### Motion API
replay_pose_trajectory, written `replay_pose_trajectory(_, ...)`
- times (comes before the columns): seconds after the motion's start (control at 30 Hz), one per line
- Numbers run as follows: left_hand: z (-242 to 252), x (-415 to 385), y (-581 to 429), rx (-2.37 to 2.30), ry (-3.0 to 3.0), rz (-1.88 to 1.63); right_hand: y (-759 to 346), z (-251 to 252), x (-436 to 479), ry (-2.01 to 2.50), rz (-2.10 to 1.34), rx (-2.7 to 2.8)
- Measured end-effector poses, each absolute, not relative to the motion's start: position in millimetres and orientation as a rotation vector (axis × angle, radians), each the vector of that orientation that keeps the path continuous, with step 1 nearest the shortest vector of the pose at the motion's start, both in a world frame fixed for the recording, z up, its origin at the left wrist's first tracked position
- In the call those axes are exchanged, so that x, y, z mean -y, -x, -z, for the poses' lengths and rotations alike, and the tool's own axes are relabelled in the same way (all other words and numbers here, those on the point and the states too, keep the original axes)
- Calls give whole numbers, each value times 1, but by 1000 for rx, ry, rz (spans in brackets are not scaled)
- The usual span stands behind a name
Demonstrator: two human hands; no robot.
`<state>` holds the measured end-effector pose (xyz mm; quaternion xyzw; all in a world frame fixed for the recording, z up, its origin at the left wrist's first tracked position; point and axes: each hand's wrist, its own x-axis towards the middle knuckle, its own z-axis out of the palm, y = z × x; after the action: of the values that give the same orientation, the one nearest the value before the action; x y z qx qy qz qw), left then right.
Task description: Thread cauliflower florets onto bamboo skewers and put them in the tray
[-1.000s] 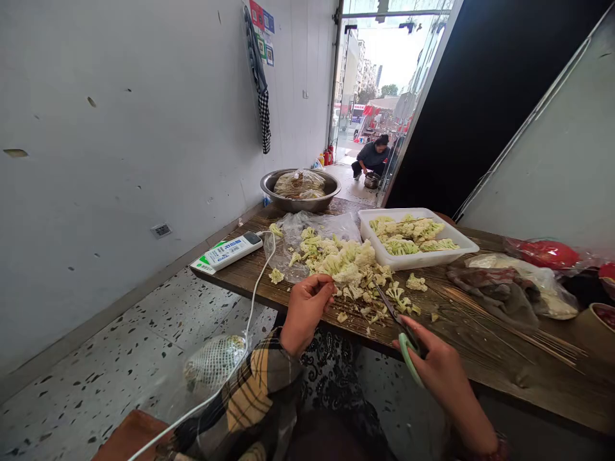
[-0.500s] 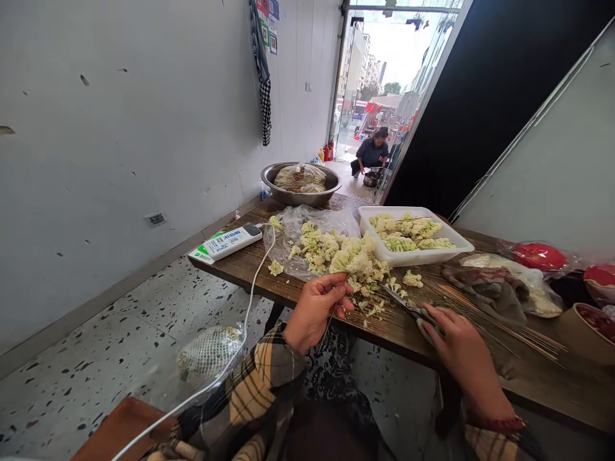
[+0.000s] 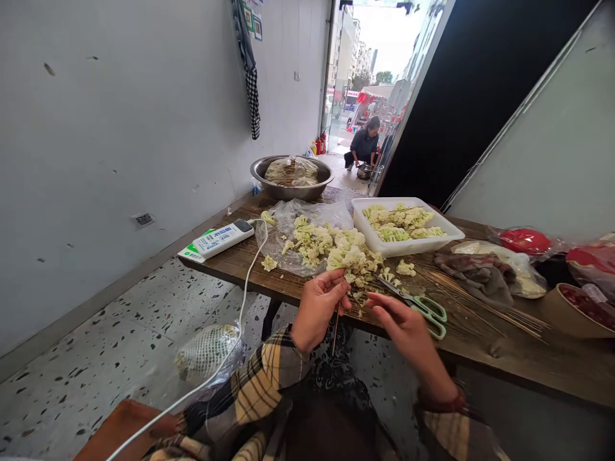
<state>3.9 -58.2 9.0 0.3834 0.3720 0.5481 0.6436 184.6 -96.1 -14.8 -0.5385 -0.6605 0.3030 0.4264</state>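
My left hand (image 3: 318, 312) is closed on a thin bamboo skewer (image 3: 335, 334), whose lower end points down past the table edge. Just above those fingers is a pale cauliflower floret (image 3: 346, 257); whether the skewer runs into it I cannot tell. My right hand (image 3: 402, 325) holds nothing, its fingers apart, close to the left one. Beside it, scissors (image 3: 429, 308) with green handles lie on the table, blades toward the loose cauliflower pieces (image 3: 314, 242). Those pieces are heaped on a clear plastic bag (image 3: 284, 219).
A white tray (image 3: 423, 246) of cauliflower stands behind the scissors. Farther back is a metal basin (image 3: 293, 192) with a bagged bundle. Loose skewers (image 3: 516, 320), a grey-brown cloth (image 3: 480, 278) and a paper bowl (image 3: 571, 319) lie right. A white cable (image 3: 246, 288) hangs from a boxy device (image 3: 221, 241). A person (image 3: 364, 144) crouches by the doorway.
My right hand has let go of the scissors, which now lie on the table, and has moved left toward my left hand. The view has shifted slightly.
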Motion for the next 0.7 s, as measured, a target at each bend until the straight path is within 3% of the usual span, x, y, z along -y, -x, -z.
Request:
replay_pose_trajectory(0.3, 12, 72, -20, -982, -1141, -1262, -109, 22, 74, 940, -1243, 767)
replay_pose_trajectory(0.53, 23, 77, -2, -1100, -1415, -1318, -119, 18, 72, 945, -1213, 759)
replay_pose_trajectory(0.7, 10, 62, 10, -1055, -1262, -1355, -122, 20, 76, 989, -1162, 890)
